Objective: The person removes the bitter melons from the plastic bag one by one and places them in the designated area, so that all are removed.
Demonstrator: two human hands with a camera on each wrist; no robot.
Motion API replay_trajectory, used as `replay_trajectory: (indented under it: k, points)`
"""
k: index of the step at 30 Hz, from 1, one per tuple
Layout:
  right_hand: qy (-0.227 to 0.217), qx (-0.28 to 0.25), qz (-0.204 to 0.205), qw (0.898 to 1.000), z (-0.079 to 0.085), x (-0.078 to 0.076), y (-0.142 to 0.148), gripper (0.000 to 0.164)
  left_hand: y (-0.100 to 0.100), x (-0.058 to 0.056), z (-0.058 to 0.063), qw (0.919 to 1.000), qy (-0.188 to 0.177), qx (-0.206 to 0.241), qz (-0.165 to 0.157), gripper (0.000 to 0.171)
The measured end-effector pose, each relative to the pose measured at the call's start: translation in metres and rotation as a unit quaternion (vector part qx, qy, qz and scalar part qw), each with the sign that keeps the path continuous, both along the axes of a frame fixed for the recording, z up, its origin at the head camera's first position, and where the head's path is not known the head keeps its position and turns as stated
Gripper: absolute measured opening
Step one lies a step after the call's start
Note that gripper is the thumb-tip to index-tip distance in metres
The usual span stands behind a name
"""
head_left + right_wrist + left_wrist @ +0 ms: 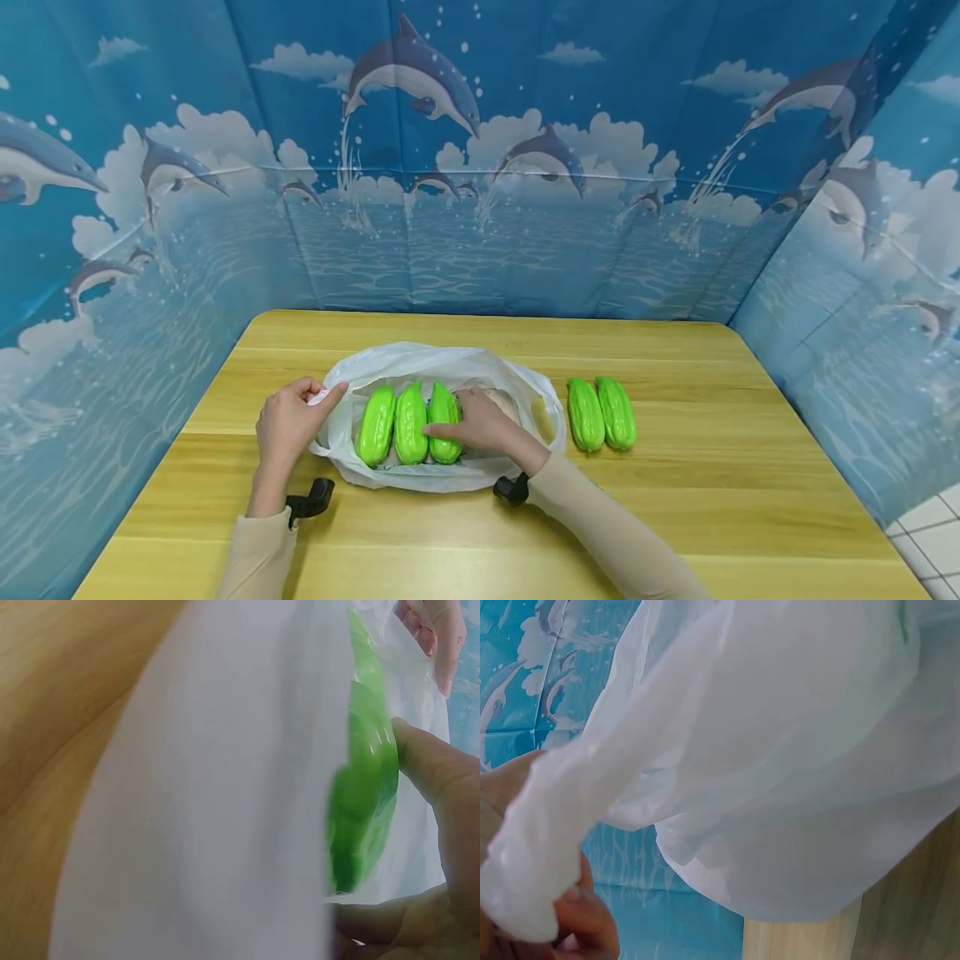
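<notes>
A white plastic bag (442, 477) lies on the table with its mouth spread wide. Three bright green, ridged bitter melons sit side by side in it: left (377, 425), middle (410, 423) and right (444, 423). My left hand (288, 421) pinches the bag's left handle, which looks bunched and twisted in the left wrist view. Reaching into the bag, my right hand (483, 421) grips the right melon, thumb across its near side and fingers at its far right side. In the right wrist view, bag plastic covers part of this melon (367, 765).
Two more green bitter melons (586, 415) (617, 413) lie together on the wooden table (712, 467), right of the bag. The bag's right handle (557, 408) loops toward them. A dolphin-printed curtain (525, 250) rises behind the table and along both sides.
</notes>
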State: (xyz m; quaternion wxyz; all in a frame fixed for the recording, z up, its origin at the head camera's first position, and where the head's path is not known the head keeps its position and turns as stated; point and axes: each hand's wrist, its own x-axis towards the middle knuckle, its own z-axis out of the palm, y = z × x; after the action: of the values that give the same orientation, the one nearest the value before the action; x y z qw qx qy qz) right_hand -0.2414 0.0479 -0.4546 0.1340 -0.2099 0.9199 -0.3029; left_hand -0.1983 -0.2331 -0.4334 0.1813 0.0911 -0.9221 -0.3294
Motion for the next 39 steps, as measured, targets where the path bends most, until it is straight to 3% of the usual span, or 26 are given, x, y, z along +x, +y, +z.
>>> replay_trajectory:
  k: [11, 18, 39]
  points:
    - [-0.001, -0.038, 0.01, 0.999, 0.0023, 0.0024, -0.0033, 0.065, 0.0011, 0.0015, 0.0018, 1.0, 0.005, 0.003, -0.003, 0.047]
    - [-0.024, -0.036, -0.011, 0.999, 0.0014, 0.0045, -0.0047, 0.087, 0.0014, 0.0016, 0.0018, 1.0, 0.002, 0.002, 0.001, 0.048]
    - [-0.039, -0.046, -0.024, 0.998, -0.0024, 0.0058, -0.0038, 0.09, 0.0015, 0.0018, 0.0023, 1.0, -0.003, -0.002, 0.0, 0.048]
